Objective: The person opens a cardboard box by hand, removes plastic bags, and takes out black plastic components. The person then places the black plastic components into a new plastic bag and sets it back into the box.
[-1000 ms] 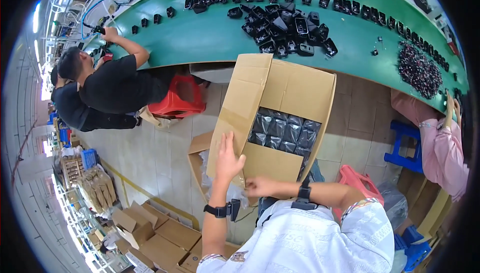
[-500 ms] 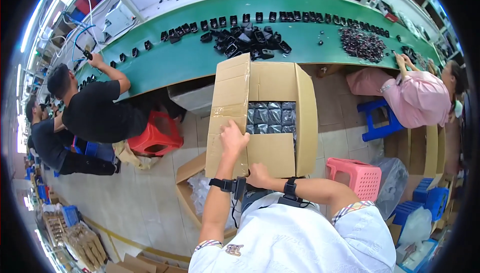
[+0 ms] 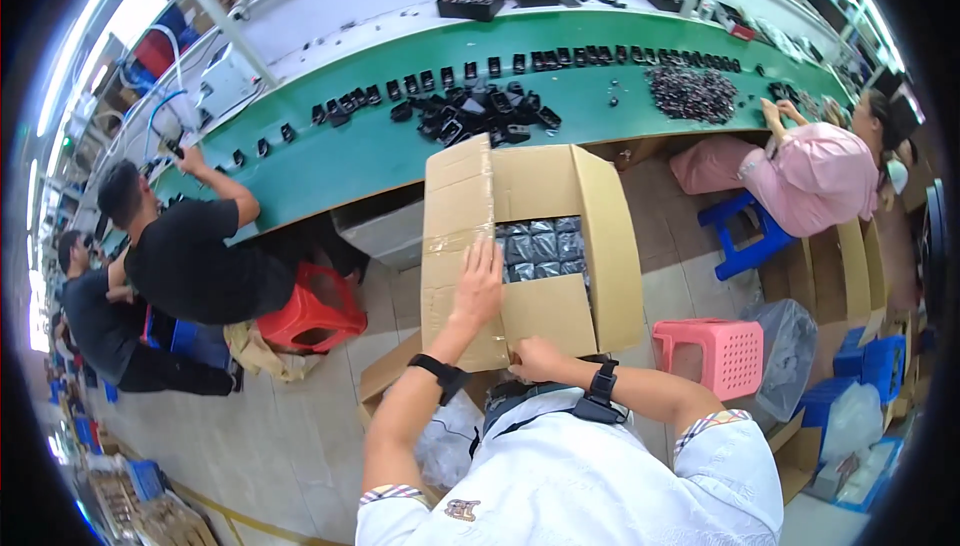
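Observation:
In front of me stands an open cardboard box (image 3: 617, 246) with its flaps folded outward. Rows of dark items in clear plastic bags (image 3: 540, 244) show through its opening. Flat on the left flap (image 3: 452, 216), near its inner edge, lies my left hand (image 3: 479, 284), its fingers stretched out away from me. My right hand (image 3: 541, 359) is closed at the near edge of the box, beside the near flap (image 3: 550, 316); its fingertips are partly hidden. Both wrists wear black straps.
Beyond the box runs a green workbench (image 3: 360, 156) with a pile of black casings (image 3: 470, 111) and a heap of small parts (image 3: 690, 94). A pink stool (image 3: 735, 356) stands right. Co-workers sit left near a red stool (image 3: 320, 316) and right on a blue stool (image 3: 745, 236).
My left hand has turned and flattened, its fingers now straight along the flap instead of spread at its middle. The right hand stays at the near edge. The view has shifted slightly.

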### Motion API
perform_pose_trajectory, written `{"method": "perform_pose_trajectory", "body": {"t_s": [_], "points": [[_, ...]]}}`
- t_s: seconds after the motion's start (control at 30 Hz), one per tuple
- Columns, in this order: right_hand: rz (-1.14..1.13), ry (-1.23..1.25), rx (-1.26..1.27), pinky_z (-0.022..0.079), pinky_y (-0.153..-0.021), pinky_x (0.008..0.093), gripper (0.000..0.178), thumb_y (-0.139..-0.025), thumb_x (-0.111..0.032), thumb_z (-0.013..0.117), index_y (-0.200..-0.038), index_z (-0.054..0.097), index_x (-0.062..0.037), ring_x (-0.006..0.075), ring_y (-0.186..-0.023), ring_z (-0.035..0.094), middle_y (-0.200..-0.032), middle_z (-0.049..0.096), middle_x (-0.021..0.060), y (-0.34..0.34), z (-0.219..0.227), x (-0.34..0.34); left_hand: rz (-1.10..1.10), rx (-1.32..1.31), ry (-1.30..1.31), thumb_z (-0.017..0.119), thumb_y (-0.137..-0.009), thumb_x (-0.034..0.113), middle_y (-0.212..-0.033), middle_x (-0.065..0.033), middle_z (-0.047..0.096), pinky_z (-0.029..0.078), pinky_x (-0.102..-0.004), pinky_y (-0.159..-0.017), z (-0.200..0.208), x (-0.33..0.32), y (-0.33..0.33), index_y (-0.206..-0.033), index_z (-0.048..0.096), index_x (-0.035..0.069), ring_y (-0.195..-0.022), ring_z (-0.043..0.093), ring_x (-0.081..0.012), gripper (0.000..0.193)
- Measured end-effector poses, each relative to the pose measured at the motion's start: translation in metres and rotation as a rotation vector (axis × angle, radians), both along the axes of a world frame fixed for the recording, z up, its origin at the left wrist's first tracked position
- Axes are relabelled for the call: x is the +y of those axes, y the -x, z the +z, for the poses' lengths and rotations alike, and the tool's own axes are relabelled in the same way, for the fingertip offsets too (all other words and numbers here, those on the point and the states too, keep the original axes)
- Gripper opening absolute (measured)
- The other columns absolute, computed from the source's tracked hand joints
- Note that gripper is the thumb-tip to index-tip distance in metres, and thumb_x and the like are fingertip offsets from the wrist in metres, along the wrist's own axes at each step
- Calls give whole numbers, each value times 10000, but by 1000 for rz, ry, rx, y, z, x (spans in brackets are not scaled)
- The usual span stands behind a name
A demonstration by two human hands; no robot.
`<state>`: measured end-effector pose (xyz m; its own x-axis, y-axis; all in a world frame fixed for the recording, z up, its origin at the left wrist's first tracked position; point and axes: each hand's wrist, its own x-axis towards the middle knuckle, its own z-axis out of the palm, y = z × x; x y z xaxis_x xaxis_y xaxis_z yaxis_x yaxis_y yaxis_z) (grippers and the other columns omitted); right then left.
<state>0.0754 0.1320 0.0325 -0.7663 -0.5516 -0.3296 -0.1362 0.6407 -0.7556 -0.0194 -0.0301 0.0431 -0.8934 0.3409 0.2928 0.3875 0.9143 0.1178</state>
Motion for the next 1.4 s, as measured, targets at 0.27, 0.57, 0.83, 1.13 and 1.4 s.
{"method": "perform_pose_trajectory", "body": {"t_s": [0.27,0.57,0.83,1.13,1.4], "points": [[154,-33,736,466,-819,464,389,-759,-352,711,-1016,586,-87,347,-961,572,-1002,571,136,-6,-16,43,-542,-448,553,543,-870,201,-782,-68,719,456,-400,-870,16,26,11,-827,744,149,-838,697,-217,211],[215,46,644,290,-1105,514,815,-784,-467,653,-1378,392,26,429,-1334,357,-1444,371,264,-14,-50,23,-813,-485,647,597,-826,327,-1121,-98,688,383,-444,-1022,24,11,-77,-1032,721,82,-1138,587,-267,343],[106,-38,712,245,-1139,523,852,-846,-453,587,-1449,295,74,405,-1412,274,-1499,317,264,-32,-73,19,-860,-411,683,627,-778,295,-937,-96,718,424,-430,-946,-5,15,-87,-849,735,104,-1020,639,-240,231],[57,72,724,306,-1089,529,814,-714,-444,645,-1330,468,58,432,-1343,358,-1416,427,260,-21,-78,20,-861,-433,735,642,-718,264,-846,-111,718,438,-407,-925,-11,22,-87,-806,745,130,-938,661,-253,191],[84,79,686,272,-1106,544,859,-659,-474,697,-1312,486,43,435,-1360,333,-1436,413,245,-18,-71,20,-895,-339,567,640,-671,274,-733,-107,691,453,-410,-828,-12,19,-88,-736,719,99,-800,661,-258,202]]}}
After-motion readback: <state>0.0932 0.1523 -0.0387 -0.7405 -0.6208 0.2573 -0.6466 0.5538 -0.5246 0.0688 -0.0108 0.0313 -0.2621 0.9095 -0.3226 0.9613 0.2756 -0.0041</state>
